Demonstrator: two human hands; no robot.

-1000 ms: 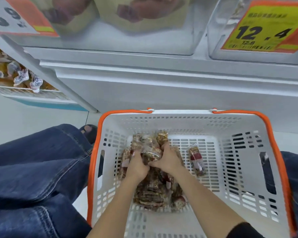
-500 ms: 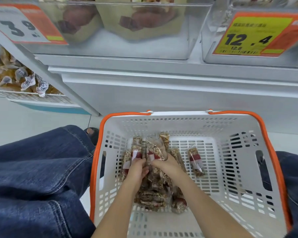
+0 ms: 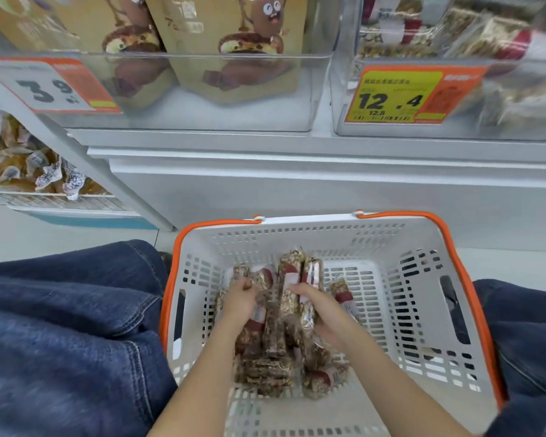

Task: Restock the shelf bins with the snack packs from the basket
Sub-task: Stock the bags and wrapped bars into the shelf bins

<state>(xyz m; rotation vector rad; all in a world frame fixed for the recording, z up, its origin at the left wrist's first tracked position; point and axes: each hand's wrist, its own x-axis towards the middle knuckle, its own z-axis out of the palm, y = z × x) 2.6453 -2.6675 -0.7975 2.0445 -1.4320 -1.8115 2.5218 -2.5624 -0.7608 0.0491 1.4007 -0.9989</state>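
While gripping a bundle of nut-bar packs (image 3: 284,307) inside the white basket (image 3: 423,310): left hand (image 3: 240,299) and right hand (image 3: 323,313), both clamped.
More packs beneath; clear shelf bin (image 3: 454,127) above right, tagged 12.4 (image 3: 394,97); denim knee (image 3: 70,326) left.

Price tags on bins read 3.9 (image 3: 49,89) and 12.4 (image 3: 394,97).

Your denim-clad legs (image 3: 60,335) flank the scene, knees spread. Up left, a clear bin holds tan pouches (image 3: 230,42) printed with a cartoon face. A price tag (image 3: 54,86) on its front reads 3.9; a yellow-and-orange tag (image 3: 401,96) to the right reads 12.4. Far left, small wrapped sweets (image 3: 29,165) lie piled on a lower rack. Pale floor (image 3: 44,231) beneath.
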